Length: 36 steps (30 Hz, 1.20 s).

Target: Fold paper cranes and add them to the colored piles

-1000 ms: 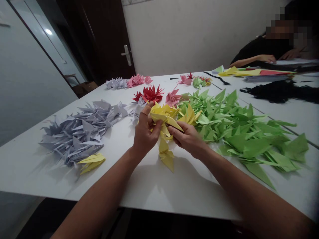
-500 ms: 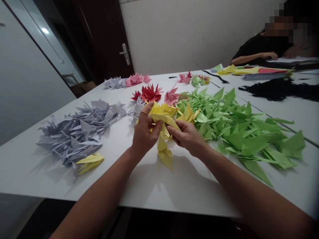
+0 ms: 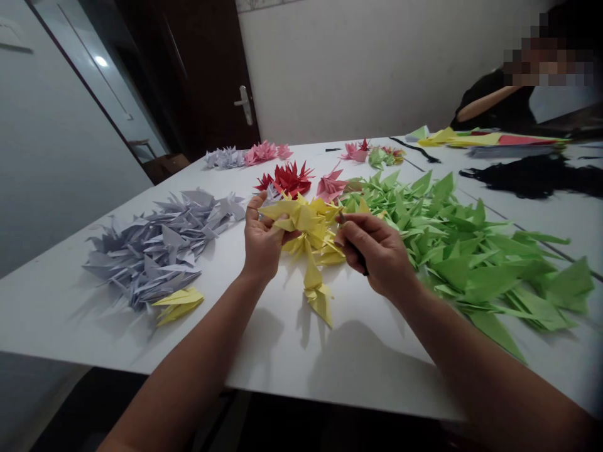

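The hands have drawn further apart. Left hand (image 3: pixel 264 238) grips yellow paper cranes (image 3: pixel 306 220) in its fingers, the bunch hanging over mid worktop (image 3: pixel 282 351). Right hand (image 3: pixel 377 254) pinches a thin dark thing (image 3: pixel 363 267), too small to tell, just beside the green paper cranes (image 3: pixel 461 267).

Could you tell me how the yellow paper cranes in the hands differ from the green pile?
The yellow cranes sit between the left hand and right hand; the green pile lies on the table. The yellow bunch is far smaller than the green pile. Both are folded paper.
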Available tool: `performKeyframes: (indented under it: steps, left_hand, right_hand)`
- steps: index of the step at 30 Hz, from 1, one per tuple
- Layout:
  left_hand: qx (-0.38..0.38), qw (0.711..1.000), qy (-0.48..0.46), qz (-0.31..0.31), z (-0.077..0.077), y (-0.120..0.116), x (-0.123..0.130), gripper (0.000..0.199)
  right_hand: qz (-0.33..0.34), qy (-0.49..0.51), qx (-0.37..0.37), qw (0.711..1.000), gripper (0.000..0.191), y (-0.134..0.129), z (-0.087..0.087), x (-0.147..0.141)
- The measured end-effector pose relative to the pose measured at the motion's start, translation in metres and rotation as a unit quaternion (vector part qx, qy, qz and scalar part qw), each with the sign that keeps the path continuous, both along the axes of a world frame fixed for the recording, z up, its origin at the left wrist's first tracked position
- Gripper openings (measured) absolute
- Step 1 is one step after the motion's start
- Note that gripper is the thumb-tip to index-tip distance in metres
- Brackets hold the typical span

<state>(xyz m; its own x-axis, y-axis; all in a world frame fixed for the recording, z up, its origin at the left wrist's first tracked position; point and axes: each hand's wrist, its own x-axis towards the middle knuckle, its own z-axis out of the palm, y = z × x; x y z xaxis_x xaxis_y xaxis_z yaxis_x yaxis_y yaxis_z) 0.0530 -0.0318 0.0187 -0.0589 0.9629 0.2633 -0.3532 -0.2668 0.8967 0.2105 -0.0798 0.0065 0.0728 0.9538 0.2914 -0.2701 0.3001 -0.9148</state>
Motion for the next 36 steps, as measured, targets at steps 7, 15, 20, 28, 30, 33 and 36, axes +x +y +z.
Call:
performKeyframes:
  steps: [7,15,20,28,30,33,36]
  left_hand:
    - [-0.114,0.985,-0.051,-0.122,-0.001,-0.005,0.007,0.047]
    - [-0.056,0.970,0.001,-0.238,-0.008,-0.013,0.008,0.046]
    - [-0.053,0.973,0.001,-0.224,-0.007,-0.014,0.010,0.045]
    - [-0.097,0.983,-0.054,-0.146,-0.005,-0.009,0.011,0.044]
    - [-0.111,0.981,-0.066,-0.145,-0.003,-0.007,0.009,0.042]
    - [-0.113,0.979,-0.075,-0.155,-0.002,-0.007,0.008,0.041]
    - [-0.109,0.976,-0.069,-0.175,-0.004,-0.007,0.008,0.038]
  right_hand:
    - [-0.018,-0.038,0.013,0.999,0.041,0.004,-0.012,-0.006]
    - [-0.033,-0.100,0.053,0.993,0.035,0.009,-0.026,-0.007]
    - [-0.033,-0.148,0.063,0.987,0.033,0.010,-0.029,-0.006]
    - [-0.027,-0.184,0.084,0.979,0.031,0.008,-0.030,-0.008]
    - [-0.031,-0.188,0.075,0.979,0.032,0.007,-0.030,-0.009]
    - [-0.037,-0.185,0.064,0.980,0.032,0.008,-0.029,-0.008]
    - [-0.035,-0.169,0.061,0.983,0.033,0.008,-0.027,-0.009]
